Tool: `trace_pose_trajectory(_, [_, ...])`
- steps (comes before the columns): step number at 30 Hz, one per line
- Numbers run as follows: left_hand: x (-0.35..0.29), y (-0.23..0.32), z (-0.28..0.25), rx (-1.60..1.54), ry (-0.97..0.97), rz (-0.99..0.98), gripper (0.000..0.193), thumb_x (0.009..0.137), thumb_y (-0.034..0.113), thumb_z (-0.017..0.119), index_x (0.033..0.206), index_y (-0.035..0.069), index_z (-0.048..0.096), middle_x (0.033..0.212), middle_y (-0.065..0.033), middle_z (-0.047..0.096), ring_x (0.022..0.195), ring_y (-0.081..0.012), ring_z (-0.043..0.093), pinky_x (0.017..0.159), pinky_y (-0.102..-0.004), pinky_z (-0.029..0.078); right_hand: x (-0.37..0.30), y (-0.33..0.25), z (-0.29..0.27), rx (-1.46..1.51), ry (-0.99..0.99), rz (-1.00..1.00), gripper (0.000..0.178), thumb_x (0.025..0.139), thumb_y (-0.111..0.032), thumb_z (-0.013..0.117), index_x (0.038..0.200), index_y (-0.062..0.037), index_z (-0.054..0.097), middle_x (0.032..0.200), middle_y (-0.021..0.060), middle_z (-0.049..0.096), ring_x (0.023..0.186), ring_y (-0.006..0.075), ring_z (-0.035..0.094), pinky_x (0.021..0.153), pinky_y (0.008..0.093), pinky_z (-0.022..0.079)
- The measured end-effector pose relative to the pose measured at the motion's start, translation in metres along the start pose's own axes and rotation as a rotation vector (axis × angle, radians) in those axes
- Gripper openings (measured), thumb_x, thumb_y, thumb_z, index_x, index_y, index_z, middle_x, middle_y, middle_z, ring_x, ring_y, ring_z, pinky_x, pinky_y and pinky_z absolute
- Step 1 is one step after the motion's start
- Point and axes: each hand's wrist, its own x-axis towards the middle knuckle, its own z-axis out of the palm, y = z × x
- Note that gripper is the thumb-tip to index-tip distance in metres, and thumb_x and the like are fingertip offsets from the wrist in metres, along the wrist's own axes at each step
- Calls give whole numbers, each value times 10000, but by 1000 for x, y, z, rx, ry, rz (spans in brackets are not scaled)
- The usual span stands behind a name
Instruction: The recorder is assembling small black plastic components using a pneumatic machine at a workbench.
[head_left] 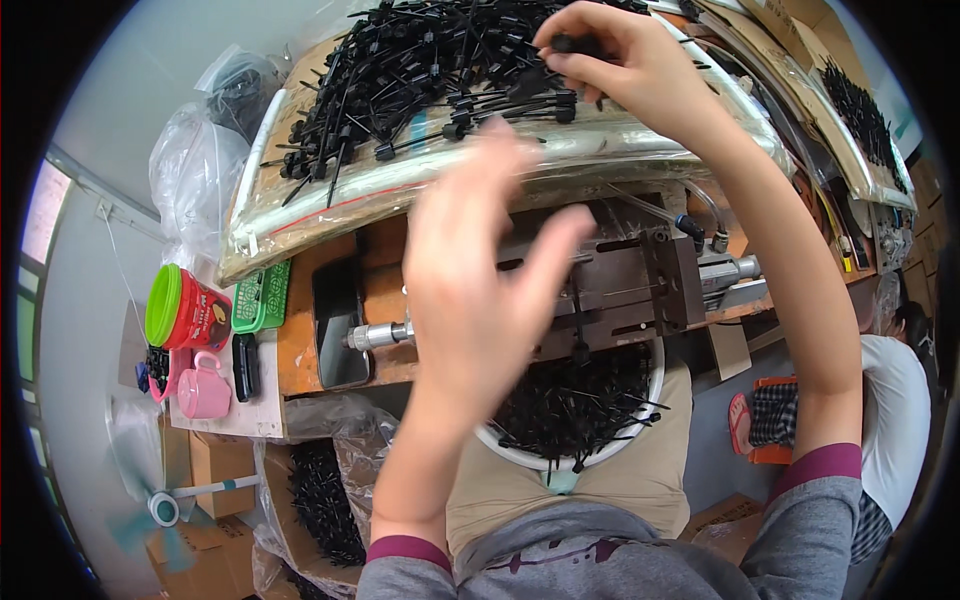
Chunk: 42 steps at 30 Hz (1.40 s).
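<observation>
My right hand (640, 70) is over the right side of a heap of black plastic parts (420, 60) with thin stems and ribbed knobs. Its thumb and fingers pinch one black plastic part (578, 45). My left hand (465, 270), blurred by motion, hovers over a dark metal fixture (625, 290) on the bench; its thumb stands apart from the fingers and I see nothing in it. The heap lies on a cardboard tray with a white, plastic-wrapped rim (590, 143). More stemmed black parts (575, 405) fill a white tub (655, 385) at my lap, just below the fixture.
Left on the bench are a phone (340, 335), a green basket (262, 298), a red tub (190, 310) and a pink cup (205, 387). Air hoses (690, 225) join the fixture's right side. A fan (163, 508) stands lower left; another person (895, 390) sits at right.
</observation>
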Motion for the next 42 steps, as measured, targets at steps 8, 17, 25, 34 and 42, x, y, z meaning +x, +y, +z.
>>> trace_pose_trajectory(8, [79, -57, 19, 226, -59, -35, 215, 856, 130, 708, 1054, 51, 733, 1006, -113, 701, 936, -303, 666, 817, -386, 530, 21, -12, 2, 241, -93, -6, 193, 920, -47, 671, 1095, 34, 655, 872, 61, 687, 714, 93, 620, 655, 243, 527])
trace_pose_trajectory(17, [28, -11, -36, -112, 83, -204, 96, 812, 43, 778, 906, 27, 764, 846, -75, 725, 715, -148, 658, 620, -265, 515, -19, -26, -5, 392, 255, 71, 250, 934, -46, 665, 1166, 43, 644, 980, 97, 685, 860, 140, 676, 709, 249, 572])
trace_pose_trajectory(25, [-64, 37, -38, -121, -225, -211, 418, 787, -48, 770, 1196, 12, 707, 1028, -136, 713, 917, -218, 707, 814, -312, 564, -98, -19, 14, 136, 315, -258, 311, 954, 28, 609, 1263, 54, 626, 1184, 154, 673, 998, 203, 697, 803, 273, 558])
trace_pose_trajectory(34, [-99, 37, -2, 171, -468, -19, 242, 711, 126, 819, 919, 58, 714, 1254, -120, 677, 676, -181, 683, 600, -277, 529, -150, -23, 25, -219, 260, -371, 366, 839, 156, 625, 1201, 97, 625, 1170, 234, 680, 1011, 291, 719, 891, 344, 564])
trace_pose_trajectory(42, [-91, 33, -2, 199, -493, -27, 333, 700, 156, 838, 996, 65, 714, 1175, -103, 713, 660, -183, 682, 603, -278, 533, -185, -16, 27, -299, 183, -405, 344, 788, 106, 721, 1101, 28, 603, 1107, 256, 704, 854, 299, 746, 685, 335, 607])
